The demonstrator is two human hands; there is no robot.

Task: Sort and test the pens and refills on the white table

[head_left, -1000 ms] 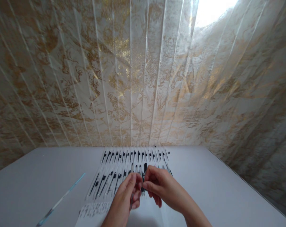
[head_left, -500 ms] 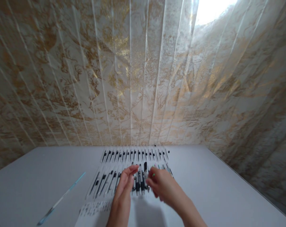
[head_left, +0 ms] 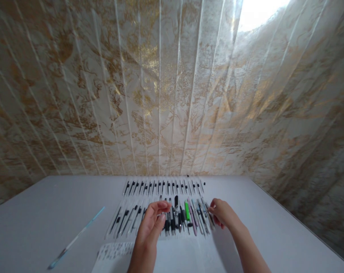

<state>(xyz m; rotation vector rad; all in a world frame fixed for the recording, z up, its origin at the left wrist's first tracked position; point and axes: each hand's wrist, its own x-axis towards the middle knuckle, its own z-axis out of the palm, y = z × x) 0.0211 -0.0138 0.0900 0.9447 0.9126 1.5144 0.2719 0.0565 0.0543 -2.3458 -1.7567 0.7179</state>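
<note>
My left hand hovers over the middle of the near row of pens, fingers curved and thumb apart, with nothing visible in it. It hides some of the pens below. At the right end of that row, my right hand has its fingers closed on the upper part of a slim pen. Left of this pen lie several pale pens, a lilac pen and a bright green marker. A black-capped pen lies nearer my left hand.
A far row of clear tubes with black parts runs across the white table. Similar clear pieces lie at left in the near row. A blue-and-clear stick lies further left. A printed sheet is in front; a patterned curtain stands behind.
My right hand has moved right, from above the green marker to the row's right end, uncovering the marker and pens beside it. My left hand stays nearly in place.
</note>
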